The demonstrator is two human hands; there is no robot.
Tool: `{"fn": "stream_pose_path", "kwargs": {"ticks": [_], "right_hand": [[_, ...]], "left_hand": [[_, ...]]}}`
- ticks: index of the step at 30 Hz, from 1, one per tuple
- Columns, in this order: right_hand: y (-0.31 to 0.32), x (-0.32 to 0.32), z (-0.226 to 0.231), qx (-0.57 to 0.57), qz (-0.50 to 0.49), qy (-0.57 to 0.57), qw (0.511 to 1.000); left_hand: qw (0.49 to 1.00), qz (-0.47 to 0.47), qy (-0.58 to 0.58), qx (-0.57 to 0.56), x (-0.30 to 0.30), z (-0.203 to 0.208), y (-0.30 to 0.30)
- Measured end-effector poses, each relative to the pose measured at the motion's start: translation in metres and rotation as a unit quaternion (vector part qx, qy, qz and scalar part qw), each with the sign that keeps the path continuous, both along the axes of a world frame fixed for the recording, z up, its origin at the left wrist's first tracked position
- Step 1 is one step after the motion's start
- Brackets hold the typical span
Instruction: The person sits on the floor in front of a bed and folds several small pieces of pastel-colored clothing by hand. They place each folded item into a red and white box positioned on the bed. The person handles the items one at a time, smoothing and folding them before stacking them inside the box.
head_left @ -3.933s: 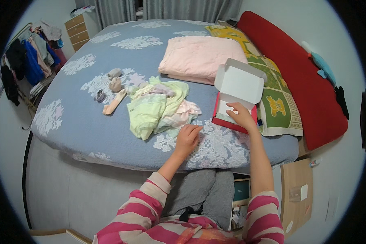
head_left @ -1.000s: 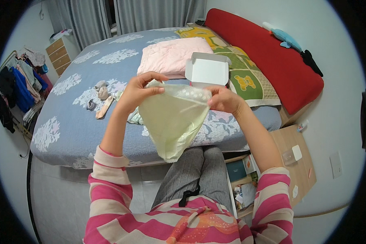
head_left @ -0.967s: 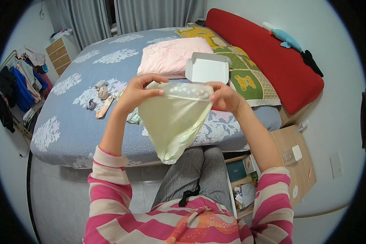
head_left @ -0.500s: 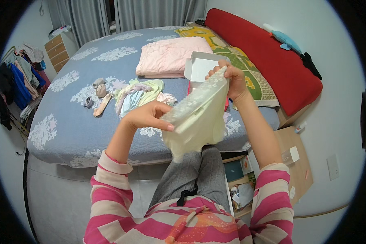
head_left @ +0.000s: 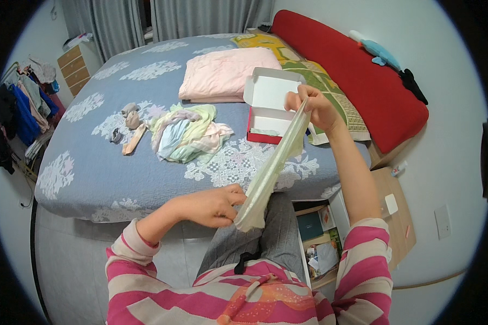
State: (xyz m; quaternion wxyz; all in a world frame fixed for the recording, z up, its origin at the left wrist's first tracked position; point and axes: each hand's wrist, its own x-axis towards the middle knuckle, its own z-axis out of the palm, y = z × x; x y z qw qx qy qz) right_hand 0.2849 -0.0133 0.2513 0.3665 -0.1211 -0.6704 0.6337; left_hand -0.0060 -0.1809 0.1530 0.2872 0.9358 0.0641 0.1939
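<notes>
Above the bed [head_left: 92, 173], both hands pinch a pale-green garment [head_left: 271, 173] taut; keeping even tension should help fold neatly.

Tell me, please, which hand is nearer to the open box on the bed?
Right. The right hand is beside the box, holding the garment's top; the left hand pinches its bottom, off the bed.

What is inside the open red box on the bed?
The red box shows a white lining and something pale folded at the bottom. The stretched pale garment, held by the right hand, hides its right corner.
</notes>
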Motion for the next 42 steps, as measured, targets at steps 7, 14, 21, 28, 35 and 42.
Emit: {"fn": "stream_pose_path", "kwargs": {"ticks": [7, 14, 21, 28, 35, 42], "right_hand": [[0.0, 0.029, 0.001, 0.023, -0.087, -0.146, 0.985], [-0.008, 0.032, 0.011, 0.085, -0.132, -0.208, 0.965], [-0.006, 0.027, 0.011, 0.078, -0.139, -0.204, 0.966], [0.004, 0.035, 0.004, 0.083, -0.201, -0.176, 0.96], [0.023, 0.047, -0.009, 0.17, -0.354, -0.23, 0.891], [0.002, 0.064, 0.013, 0.223, -0.411, -0.167, 0.868]], "left_hand": [[0.975, 0.223, -0.008, 0.027, -0.051, 0.015, 0.012], [0.877, 0.405, -0.215, -0.143, -0.105, 0.045, 0.067], [0.838, 0.436, -0.237, -0.226, -0.11, 0.061, 0.098], [0.854, 0.468, -0.187, -0.129, -0.099, 0.077, 0.125], [0.864, 0.443, -0.225, -0.075, -0.06, 0.061, 0.184], [0.835, 0.459, -0.27, 0.138, -0.05, 0.097, 0.2]]}}
